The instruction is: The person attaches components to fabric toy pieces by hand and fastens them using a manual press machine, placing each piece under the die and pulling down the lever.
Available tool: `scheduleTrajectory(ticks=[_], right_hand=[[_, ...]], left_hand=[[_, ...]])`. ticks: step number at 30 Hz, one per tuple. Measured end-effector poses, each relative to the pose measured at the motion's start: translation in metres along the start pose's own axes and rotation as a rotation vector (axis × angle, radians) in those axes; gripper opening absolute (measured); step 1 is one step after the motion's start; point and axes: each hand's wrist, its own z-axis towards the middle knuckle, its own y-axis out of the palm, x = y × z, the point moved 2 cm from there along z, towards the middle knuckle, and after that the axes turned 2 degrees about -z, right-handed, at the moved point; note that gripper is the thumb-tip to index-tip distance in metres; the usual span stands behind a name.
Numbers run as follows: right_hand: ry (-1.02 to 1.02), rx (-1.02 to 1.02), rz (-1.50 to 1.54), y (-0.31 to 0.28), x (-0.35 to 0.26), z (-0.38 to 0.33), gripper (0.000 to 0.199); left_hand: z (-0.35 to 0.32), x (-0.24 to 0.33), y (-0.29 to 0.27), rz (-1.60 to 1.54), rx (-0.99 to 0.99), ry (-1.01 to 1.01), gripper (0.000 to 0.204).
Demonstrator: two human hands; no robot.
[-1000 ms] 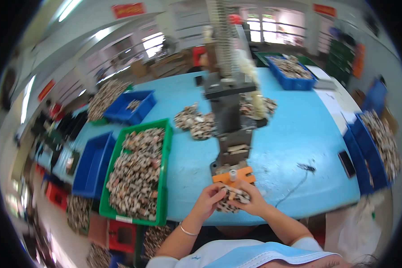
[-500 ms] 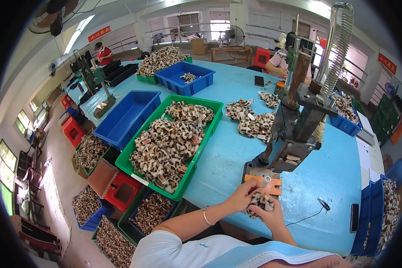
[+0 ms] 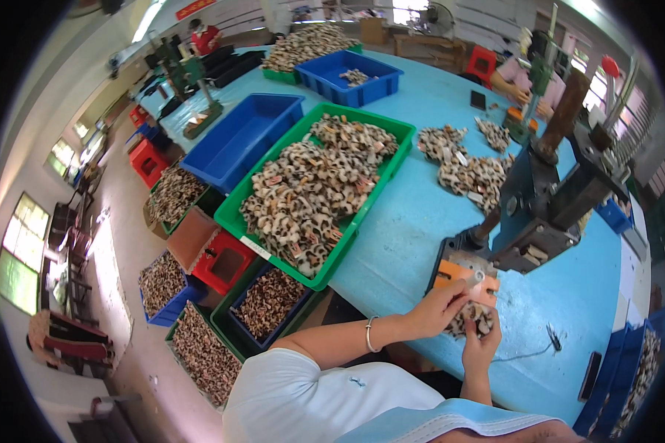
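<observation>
At the press point(image 3: 528, 199) I hold a small leopard-spotted plush piece point(image 3: 463, 323) between both hands. My left hand point(image 3: 437, 308) is closed, its thumb and fingers pinched at the plush's upper side beside the pale round post point(image 3: 477, 277) on the orange plate point(image 3: 451, 273). From below and the right, my right hand point(image 3: 482, 345) grips the same piece, thumb and fingers bent around it. The fingers partly cover the plush, so its exact contact with the post cannot be made out.
A green tray point(image 3: 253, 246) heaped with spotted plush pieces stands left of the press, beside a blue bin point(image 3: 216, 168). More plush pieces point(image 3: 471, 177) lie behind the press. A cable point(image 3: 521, 358) and a dark phone point(image 3: 590, 376) lie to the right. Co-workers sit at the far side.
The whole view has swung left, so table and press appear further right. My hands stay at the press with the plush; my right hand's fingers now reach higher around it.
</observation>
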Motion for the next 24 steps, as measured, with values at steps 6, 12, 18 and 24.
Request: scheduleTrajectory(ticks=[6,12,18,24], right_hand=[[-0.204,0.031,-0.369,0.005,0.012,0.034,0.025],[-0.116,0.027,-0.501,0.0,0.01,0.076,0.028],[0.301,-0.109,0.119,-0.014,0.026,0.079,0.028],[0.433,-0.02,0.618,-0.008,0.048,0.066,0.025]], left_hand=[[0.005,-0.024,-0.002,-0.446,-0.057,-0.256,0.02],[0.044,-0.042,0.006,-0.518,0.132,-0.227,0.018],[0.051,-0.05,0.017,-0.551,0.269,-0.282,0.01],[0.051,-0.058,0.017,-0.394,0.305,-0.286,0.021]])
